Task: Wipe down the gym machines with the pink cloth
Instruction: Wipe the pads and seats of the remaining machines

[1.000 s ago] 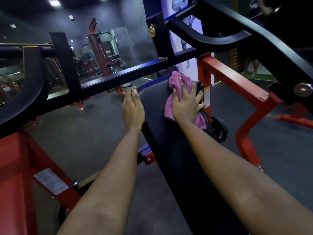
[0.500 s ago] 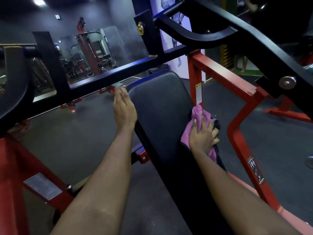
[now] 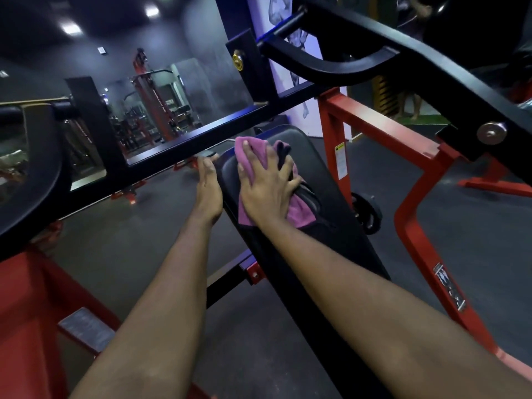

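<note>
The pink cloth (image 3: 246, 156) lies on the upper left part of the black padded bench (image 3: 319, 180) of a red and black gym machine. My right hand (image 3: 267, 188) presses flat on the cloth with its fingers spread, covering most of it. My left hand (image 3: 208, 188) rests along the pad's left edge with straight fingers, and its fingertips reach the pad's top corner.
A black crossbar (image 3: 172, 148) runs just beyond the pad's top. Black lever arms (image 3: 417, 70) hang overhead at the right. Red frame tubes (image 3: 403, 214) flank the bench at the right and lower left. More machines stand at the back left. A person's legs show at the far right.
My right hand slid the cloth from the pad's right edge up to its upper left part. My left hand stayed on the left edge.
</note>
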Demonstrator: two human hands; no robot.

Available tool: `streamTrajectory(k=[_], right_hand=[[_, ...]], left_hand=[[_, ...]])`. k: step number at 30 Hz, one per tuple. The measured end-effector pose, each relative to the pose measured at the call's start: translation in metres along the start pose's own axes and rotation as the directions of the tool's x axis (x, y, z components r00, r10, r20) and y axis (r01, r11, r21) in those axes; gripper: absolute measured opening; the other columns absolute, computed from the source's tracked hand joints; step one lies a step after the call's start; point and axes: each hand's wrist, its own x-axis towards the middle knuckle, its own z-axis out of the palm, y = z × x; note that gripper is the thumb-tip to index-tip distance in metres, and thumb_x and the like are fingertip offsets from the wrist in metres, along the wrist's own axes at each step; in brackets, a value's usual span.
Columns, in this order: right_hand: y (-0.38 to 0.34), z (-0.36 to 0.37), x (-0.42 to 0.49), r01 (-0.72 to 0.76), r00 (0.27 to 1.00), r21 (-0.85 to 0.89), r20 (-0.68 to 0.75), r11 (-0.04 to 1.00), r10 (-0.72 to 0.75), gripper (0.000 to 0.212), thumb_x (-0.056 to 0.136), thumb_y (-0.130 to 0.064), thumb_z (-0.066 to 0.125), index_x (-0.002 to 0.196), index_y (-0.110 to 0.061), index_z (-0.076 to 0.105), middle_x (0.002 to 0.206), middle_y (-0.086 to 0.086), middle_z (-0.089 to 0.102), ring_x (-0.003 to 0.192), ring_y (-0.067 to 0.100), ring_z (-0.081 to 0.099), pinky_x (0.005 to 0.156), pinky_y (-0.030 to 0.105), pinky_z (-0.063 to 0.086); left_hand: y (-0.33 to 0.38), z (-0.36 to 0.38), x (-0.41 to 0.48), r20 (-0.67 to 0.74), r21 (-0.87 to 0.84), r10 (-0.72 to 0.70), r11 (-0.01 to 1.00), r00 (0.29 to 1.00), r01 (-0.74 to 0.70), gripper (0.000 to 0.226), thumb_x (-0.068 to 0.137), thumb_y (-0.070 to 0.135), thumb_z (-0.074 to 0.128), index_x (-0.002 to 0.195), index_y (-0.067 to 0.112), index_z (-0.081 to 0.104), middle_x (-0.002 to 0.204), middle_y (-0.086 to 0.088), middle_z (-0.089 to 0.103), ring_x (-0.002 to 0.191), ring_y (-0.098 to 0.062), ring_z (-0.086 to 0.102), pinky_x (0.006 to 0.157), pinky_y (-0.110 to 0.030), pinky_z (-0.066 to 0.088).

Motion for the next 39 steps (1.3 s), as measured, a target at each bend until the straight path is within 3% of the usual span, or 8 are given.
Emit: streamTrajectory(k=[4, 10, 14, 18, 23, 27, 33, 39], right_hand=[[0.025, 0.005, -0.047, -0.014, 0.999, -0.033, 0.041, 0.999, 0.016, 0.061, 0.102, -0.049, 0.042, 0.158, -0.051, 0.018, 0.167, -0.003, 0.016, 0.150, 0.044, 0.015, 0.112, 0.071, 0.017], [0.075, 0.007, -0.135, -0.094, 0.992, -0.124, 0.075, 0.988, 0.104, 0.066, 0.095, -0.046, 0.038, 0.158, -0.052, 0.017, 0.167, -0.002, 0.018, 0.144, 0.046, 0.028, 0.104, 0.071, 0.030], [0.102, 0.001, -0.194, -0.152, 0.981, -0.146, 0.096, 0.978, 0.167, 0.076, 0.090, -0.047, 0.035, 0.157, -0.055, 0.000, 0.166, 0.000, 0.017, 0.140, 0.050, 0.032, 0.102, 0.073, 0.032], [0.086, -0.006, -0.182, -0.287, 0.954, -0.056, 0.073, 0.956, 0.290, 0.067, 0.094, -0.049, 0.029, 0.154, -0.061, 0.000, 0.166, -0.004, 0.014, 0.146, 0.048, 0.023, 0.111, 0.072, 0.021], [0.024, -0.003, -0.081, -0.032, 0.997, -0.057, 0.066, 0.998, 0.036, 0.062, 0.102, -0.054, 0.037, 0.158, -0.053, 0.009, 0.168, -0.002, 0.008, 0.149, 0.046, 0.015, 0.111, 0.070, 0.020], [0.048, 0.003, -0.103, -0.027, 0.998, -0.129, 0.060, 0.991, 0.035, 0.068, 0.099, -0.044, 0.049, 0.158, -0.050, 0.016, 0.165, 0.000, 0.018, 0.147, 0.046, 0.022, 0.107, 0.073, 0.025], [0.110, 0.006, -0.175, -0.130, 0.986, -0.193, 0.074, 0.973, 0.146, 0.071, 0.092, -0.045, 0.042, 0.157, -0.053, 0.015, 0.163, 0.003, 0.027, 0.137, 0.050, 0.038, 0.100, 0.071, 0.036], [0.104, -0.007, -0.166, -0.337, 0.940, -0.062, 0.034, 0.940, 0.339, 0.067, 0.098, -0.038, 0.049, 0.155, -0.057, 0.020, 0.164, 0.000, 0.021, 0.145, 0.047, 0.023, 0.112, 0.071, 0.022]], left_hand=[[-0.002, 0.005, -0.017, -0.008, -0.056, 0.000, 0.998, 1.000, 0.000, 0.052, 0.108, 0.052, 0.013, 0.148, 0.030, 0.038, 0.151, -0.004, 0.046, 0.137, -0.022, 0.047, 0.115, -0.054, 0.039], [-0.005, 0.029, -0.059, -0.131, -0.017, 0.026, 0.999, 0.991, -0.029, 0.052, 0.112, 0.037, 0.020, 0.162, 0.032, 0.006, 0.169, 0.001, 0.015, 0.141, -0.005, 0.027, 0.117, -0.027, 0.024], [-0.007, 0.029, -0.063, -0.083, 0.021, -0.042, 0.999, 0.996, 0.044, 0.054, 0.111, 0.040, 0.020, 0.160, 0.041, -0.002, 0.166, -0.005, 0.025, 0.146, -0.030, 0.037, 0.113, -0.034, 0.030], [-0.010, 0.025, -0.057, -0.065, 0.079, -0.067, 0.994, 0.996, 0.072, 0.054, 0.109, 0.047, 0.019, 0.157, 0.049, -0.006, 0.162, -0.009, 0.034, 0.141, -0.036, 0.043, 0.115, -0.047, 0.033], [-0.019, 0.023, -0.052, -0.046, 0.113, -0.047, 0.992, 0.998, 0.052, 0.053, 0.109, 0.048, 0.019, 0.155, 0.052, -0.006, 0.165, -0.007, 0.028, 0.143, -0.034, 0.041, 0.117, -0.051, 0.035], [-0.012, 0.027, -0.057, -0.092, 0.093, -0.031, 0.995, 0.995, 0.040, 0.053, 0.110, 0.044, 0.021, 0.158, 0.047, 0.000, 0.167, -0.002, 0.026, 0.144, -0.032, 0.041, 0.118, -0.046, 0.034], [0.005, 0.042, -0.073, -0.244, 0.106, -0.124, 0.983, 0.962, 0.153, 0.051, 0.110, 0.043, 0.017, 0.159, 0.047, 0.002, 0.156, -0.009, 0.044, 0.129, -0.039, 0.055, 0.102, -0.045, 0.043], [-0.004, 0.053, -0.078, -0.347, 0.138, -0.126, 0.973, 0.929, 0.183, 0.049, 0.108, 0.051, 0.013, 0.156, 0.054, 0.003, 0.132, -0.018, 0.063, 0.114, -0.041, 0.062, 0.091, -0.048, 0.049]])
